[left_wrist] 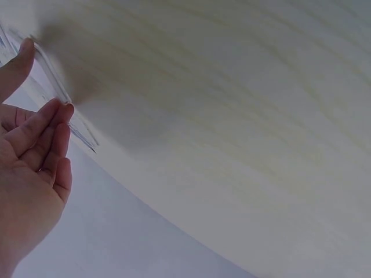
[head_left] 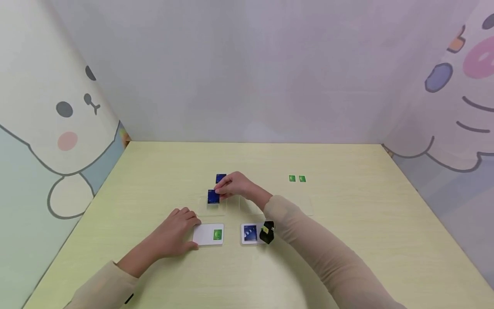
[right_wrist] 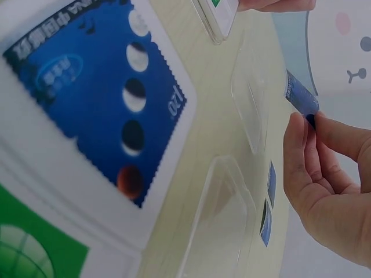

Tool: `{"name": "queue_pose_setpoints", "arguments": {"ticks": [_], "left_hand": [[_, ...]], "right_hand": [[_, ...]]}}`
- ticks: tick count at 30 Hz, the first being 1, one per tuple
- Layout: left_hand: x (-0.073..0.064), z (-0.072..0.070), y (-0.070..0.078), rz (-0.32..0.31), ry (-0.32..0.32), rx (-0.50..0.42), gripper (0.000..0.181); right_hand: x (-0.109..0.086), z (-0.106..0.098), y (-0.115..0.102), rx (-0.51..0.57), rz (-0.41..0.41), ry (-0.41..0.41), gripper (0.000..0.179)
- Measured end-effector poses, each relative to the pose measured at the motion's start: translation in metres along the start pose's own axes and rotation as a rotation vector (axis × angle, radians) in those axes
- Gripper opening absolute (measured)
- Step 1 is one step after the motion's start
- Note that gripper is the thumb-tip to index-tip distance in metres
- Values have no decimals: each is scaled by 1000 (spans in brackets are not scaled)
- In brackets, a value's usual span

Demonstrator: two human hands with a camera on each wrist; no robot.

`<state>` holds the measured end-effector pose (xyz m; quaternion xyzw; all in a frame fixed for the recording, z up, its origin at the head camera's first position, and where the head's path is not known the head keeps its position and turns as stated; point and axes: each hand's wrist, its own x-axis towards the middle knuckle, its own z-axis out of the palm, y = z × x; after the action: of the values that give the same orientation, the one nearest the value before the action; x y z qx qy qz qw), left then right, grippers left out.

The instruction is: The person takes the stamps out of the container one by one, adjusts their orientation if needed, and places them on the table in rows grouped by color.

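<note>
My right hand pinches a dark blue postage stamp between thumb and fingers, above a clear plastic lid. In the right wrist view the stamp stands tilted at the fingertips. Another blue stamp lies just behind that hand. My left hand holds the left end of a flat white case, thumb at its near edge and fingers at its far edge. A green stamp lies at the case's right end. The left wrist view shows the thumb and fingers at the case's edge.
A second white case holds a blue moon-phase stamp and a green stamp; a black wrist camera partly covers it. Another clear lid lies behind. Two green stamps lie at the back right.
</note>
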<state>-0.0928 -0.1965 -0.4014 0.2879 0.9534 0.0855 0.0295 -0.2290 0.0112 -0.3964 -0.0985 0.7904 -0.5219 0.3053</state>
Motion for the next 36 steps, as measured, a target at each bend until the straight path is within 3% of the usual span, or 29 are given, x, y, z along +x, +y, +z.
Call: {"name": "queue_pose_setpoints", "arguments": {"ticks": [24, 36], "left_hand": [[-1, 0, 1, -10, -2, 6, 51], [-1, -1, 1, -2, 2, 2, 50]], "right_hand": [[8, -1, -2, -28, -12, 42, 19], [17, -2, -2, -22, 21, 76, 17]]}}
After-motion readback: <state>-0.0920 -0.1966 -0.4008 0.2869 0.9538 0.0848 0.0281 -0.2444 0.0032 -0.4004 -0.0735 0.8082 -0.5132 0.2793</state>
